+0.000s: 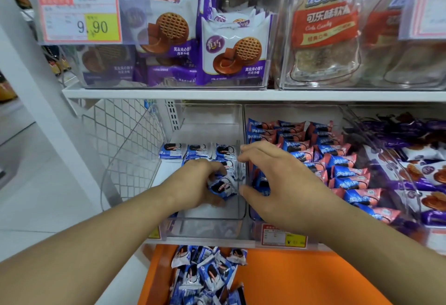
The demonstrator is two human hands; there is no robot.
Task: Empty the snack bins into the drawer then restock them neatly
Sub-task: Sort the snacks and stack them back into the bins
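While reaching into clear bin (207, 217) on lower shelf (154, 240), left hand (193, 184) grips one blue-and-white snack packet (223, 187), fingers curled round it, thumb under near edge. Right hand (272, 179) held over wall between this bin and neighbouring bin (253, 208) on right; fingers spread and bent, thumb just beside the held packet, nothing clearly pinched; contact with wall cannot be judged. Row of like packets (196, 151) standing at far end of the left bin, upright, side by side; near part of bin floor bare. Neighbouring bin packed with blue-and-pink packets (321, 157) in slanted rows. Below shelf, orange drawer (301, 278) pulled out, with loose heap of blue-and-white packets (207, 278) at its left side. Upper shelf: bin of purple waffle-biscuit packs (231, 56) with price tag (79, 18) reading 9.90; cola candy bags (325, 29) to right.
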